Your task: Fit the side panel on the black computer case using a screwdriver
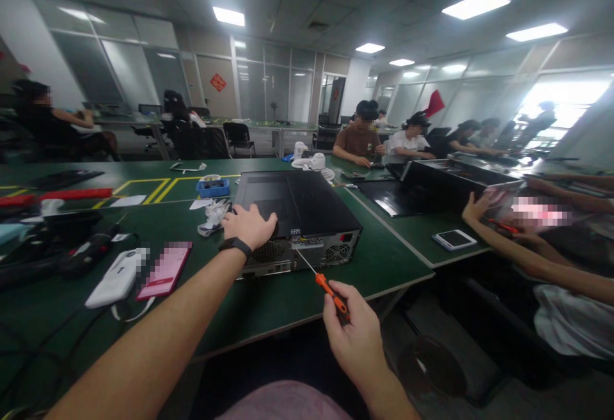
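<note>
A black computer case [311, 199] lies on its side on the green table, its rear panel facing me. My left hand [250, 225] rests with fingers spread on the left part of its top side. In my right hand [352, 318] is a screwdriver [330, 289] with an orange handle, gripped between thumb and fingers. Its thin shaft points up and left, and the tip meets or nearly meets the rear panel near the middle. Whether it sits in a screw is too small to tell. A fan grille [337, 252] shows at the panel's right.
Left of the case are crumpled gloves [214, 215] and a blue tray [213, 187]. A white power bank [115, 278] and a pink phone [165, 270] lie nearer. At right, a co-worker's hand [474, 208] touches another case [451, 177]; a white phone [454, 240] lies close by.
</note>
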A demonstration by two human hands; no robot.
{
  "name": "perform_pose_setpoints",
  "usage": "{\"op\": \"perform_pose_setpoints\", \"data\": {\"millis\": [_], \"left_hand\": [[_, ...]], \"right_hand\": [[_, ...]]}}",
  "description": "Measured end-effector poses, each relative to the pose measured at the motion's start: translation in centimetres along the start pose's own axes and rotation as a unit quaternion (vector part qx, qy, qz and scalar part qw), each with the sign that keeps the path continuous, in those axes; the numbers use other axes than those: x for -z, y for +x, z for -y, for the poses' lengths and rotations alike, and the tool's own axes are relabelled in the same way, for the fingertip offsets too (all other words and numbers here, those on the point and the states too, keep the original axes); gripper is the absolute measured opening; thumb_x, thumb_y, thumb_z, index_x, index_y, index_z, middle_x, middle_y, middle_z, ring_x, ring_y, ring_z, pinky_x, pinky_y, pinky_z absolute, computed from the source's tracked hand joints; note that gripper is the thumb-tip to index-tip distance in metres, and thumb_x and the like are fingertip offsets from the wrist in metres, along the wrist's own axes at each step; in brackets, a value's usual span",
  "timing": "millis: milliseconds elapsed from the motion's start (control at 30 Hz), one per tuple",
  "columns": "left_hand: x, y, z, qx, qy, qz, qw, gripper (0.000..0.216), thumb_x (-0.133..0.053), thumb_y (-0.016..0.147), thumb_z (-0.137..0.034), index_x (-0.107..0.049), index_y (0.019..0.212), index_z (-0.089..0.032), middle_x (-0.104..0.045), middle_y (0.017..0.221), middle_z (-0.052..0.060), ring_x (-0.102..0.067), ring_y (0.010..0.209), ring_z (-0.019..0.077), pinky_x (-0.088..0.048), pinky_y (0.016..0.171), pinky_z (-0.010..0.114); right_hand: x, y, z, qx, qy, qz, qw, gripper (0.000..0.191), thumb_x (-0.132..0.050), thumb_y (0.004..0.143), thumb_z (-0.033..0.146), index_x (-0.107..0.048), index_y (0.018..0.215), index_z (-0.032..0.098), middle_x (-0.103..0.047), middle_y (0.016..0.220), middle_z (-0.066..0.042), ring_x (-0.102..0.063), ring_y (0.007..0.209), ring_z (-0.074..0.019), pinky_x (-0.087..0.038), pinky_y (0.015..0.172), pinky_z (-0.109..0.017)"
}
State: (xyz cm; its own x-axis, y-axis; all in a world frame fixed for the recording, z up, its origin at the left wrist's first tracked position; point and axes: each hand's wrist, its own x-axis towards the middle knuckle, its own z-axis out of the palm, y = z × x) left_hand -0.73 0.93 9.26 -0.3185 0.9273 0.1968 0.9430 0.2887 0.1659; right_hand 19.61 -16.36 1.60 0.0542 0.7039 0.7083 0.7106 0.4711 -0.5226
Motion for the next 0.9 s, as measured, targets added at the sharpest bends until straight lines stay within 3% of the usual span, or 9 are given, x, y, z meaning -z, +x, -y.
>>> {"op": "perform_pose_setpoints", "data": {"millis": [133, 367, 900], "left_hand": [[-0.1, 0.1, 0.0, 0.000, -0.004, -0.001, 1.000, 0.067, -0.046, 0.090, -0.070, -0.058, 0.133, -0.019, -0.055, 0.139, 0.016, -0.056, 0.121, 0.0318, -0.045, 0.098, 0.053], [-0.5, 0.2, 0.2, -0.012, -0.013, -0.018, 1.000, 0.079, -0.037, 0.085, -0.073, -0.063, 0.131, -0.015, -0.055, 0.137, 0.026, -0.056, 0.118, 0.0477, -0.043, 0.092, 0.055], [-0.4, 0.1, 0.3, -0.018, -0.019, -0.023, 0.999, 0.079, -0.036, 0.084, -0.073, -0.064, 0.131, -0.015, -0.057, 0.134, 0.027, -0.057, 0.115, 0.0477, -0.043, 0.091, 0.055]], "right_hand": [[-0.6, 0.0, 0.0, 0.010, -0.007, 0.000, 1.000, 0.016, -0.058, 0.095, 0.022, -0.063, 0.110, 0.020, -0.071, 0.090, -0.004, -0.071, 0.079, -0.0169, -0.056, 0.073, -0.028], [-1.0, 0.4, 0.1, 0.008, -0.013, -0.003, 1.000, 0.017, -0.057, 0.094, 0.022, -0.063, 0.110, 0.021, -0.072, 0.091, -0.004, -0.071, 0.079, -0.0171, -0.056, 0.072, -0.028], [-1.1, 0.7, 0.3, 0.014, -0.026, -0.009, 1.000, 0.017, -0.058, 0.094, 0.021, -0.063, 0.110, 0.020, -0.072, 0.090, -0.004, -0.070, 0.077, -0.0170, -0.056, 0.070, -0.028]]}}
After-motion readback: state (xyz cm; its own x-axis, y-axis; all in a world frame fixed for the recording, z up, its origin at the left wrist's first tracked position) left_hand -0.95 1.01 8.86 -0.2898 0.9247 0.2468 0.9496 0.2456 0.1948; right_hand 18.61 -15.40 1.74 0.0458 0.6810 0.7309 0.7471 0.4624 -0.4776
